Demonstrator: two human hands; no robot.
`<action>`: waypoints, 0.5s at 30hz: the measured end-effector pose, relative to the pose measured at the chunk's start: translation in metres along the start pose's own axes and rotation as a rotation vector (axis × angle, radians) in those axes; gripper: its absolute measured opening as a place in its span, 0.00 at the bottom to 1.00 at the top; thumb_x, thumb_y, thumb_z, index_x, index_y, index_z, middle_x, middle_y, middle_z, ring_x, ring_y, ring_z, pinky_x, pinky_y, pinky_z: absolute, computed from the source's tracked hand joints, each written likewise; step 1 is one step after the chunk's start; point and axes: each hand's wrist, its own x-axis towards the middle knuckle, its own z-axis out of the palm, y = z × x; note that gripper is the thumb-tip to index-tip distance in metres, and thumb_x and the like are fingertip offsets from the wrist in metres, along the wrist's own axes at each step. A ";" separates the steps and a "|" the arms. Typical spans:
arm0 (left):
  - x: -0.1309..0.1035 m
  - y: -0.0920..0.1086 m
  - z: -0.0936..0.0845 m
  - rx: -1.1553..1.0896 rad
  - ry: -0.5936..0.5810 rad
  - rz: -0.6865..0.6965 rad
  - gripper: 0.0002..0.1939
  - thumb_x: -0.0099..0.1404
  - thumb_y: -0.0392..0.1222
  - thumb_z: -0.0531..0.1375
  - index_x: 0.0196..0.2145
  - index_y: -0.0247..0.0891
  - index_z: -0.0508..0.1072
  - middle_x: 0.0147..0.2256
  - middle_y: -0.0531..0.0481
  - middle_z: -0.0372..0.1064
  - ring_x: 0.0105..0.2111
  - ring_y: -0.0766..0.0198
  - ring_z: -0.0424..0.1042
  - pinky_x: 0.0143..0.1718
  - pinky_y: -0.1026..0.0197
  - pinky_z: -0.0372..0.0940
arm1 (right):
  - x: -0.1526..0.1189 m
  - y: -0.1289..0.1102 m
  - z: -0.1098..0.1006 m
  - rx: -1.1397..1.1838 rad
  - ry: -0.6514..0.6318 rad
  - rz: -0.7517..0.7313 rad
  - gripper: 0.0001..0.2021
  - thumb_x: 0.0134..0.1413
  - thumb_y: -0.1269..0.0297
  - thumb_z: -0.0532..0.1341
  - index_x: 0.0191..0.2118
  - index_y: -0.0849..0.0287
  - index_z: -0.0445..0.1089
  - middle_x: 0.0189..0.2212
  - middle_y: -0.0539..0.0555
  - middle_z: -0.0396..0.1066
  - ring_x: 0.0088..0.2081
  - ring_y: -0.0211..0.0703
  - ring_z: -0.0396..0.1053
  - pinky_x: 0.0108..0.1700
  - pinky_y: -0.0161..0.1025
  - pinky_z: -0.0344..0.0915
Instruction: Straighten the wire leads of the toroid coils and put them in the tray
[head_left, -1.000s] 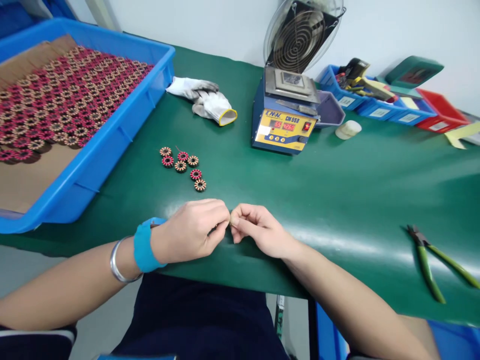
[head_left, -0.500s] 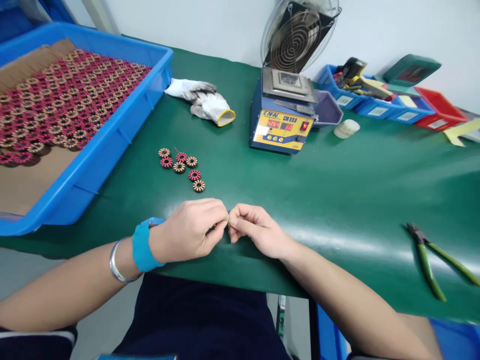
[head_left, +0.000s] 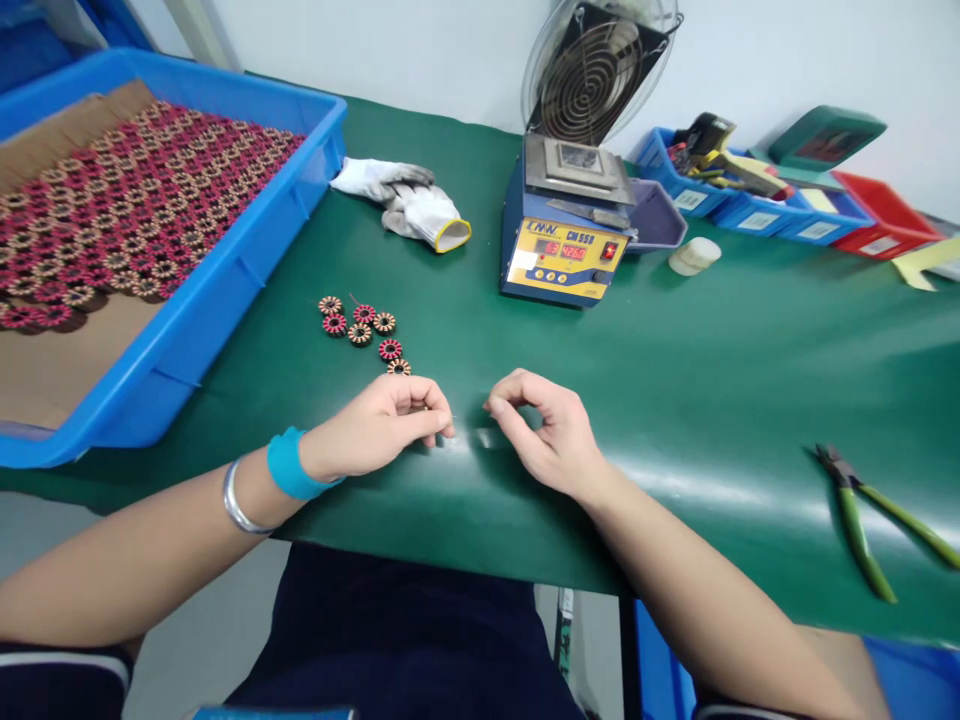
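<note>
My left hand [head_left: 397, 420], with a teal wristband [head_left: 296, 468] on its wrist, is closed in a pinch just above the green tabletop. Its fingers hide most of what they hold; a thin wire-like tip seems to stick out toward the right. Across a small gap, my right hand [head_left: 551, 430] has thumb and forefinger pressed together, and anything between them is too small to make out. Several wound ring coils [head_left: 360, 334], some red and some copper-coloured, lie on the table beyond my left hand. My fingers partly overlap the nearest copper-coloured coil [head_left: 399, 367].
A blue tray [head_left: 225, 290] full of coils stands at left. Behind are white gloves [head_left: 409, 200], a blue-and-yellow heated unit [head_left: 562, 245] with digital display, a fan [head_left: 589, 80], a white round container [head_left: 694, 256] and small bins [head_left: 817, 230]. Green-handled cutters [head_left: 855, 520] lie at right.
My hands were touching at the fingertips and are now apart. The left has shifted slightly left and up, the right to the right and up.
</note>
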 end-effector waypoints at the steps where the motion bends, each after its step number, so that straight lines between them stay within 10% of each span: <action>1: 0.000 0.000 0.000 0.019 0.018 0.002 0.07 0.57 0.39 0.58 0.25 0.35 0.70 0.21 0.54 0.64 0.21 0.71 0.60 0.24 0.66 0.56 | 0.000 0.001 0.000 0.009 -0.008 -0.015 0.06 0.58 0.71 0.56 0.30 0.59 0.65 0.27 0.51 0.69 0.28 0.36 0.67 0.34 0.35 0.66; 15: -0.001 -0.013 0.007 -0.051 0.041 0.037 0.18 0.59 0.36 0.49 0.49 0.37 0.61 0.35 0.50 0.65 0.30 0.66 0.64 0.30 0.62 0.60 | -0.004 0.002 0.019 -0.066 -0.100 -0.072 0.07 0.62 0.68 0.55 0.34 0.60 0.68 0.30 0.53 0.69 0.31 0.36 0.67 0.36 0.35 0.66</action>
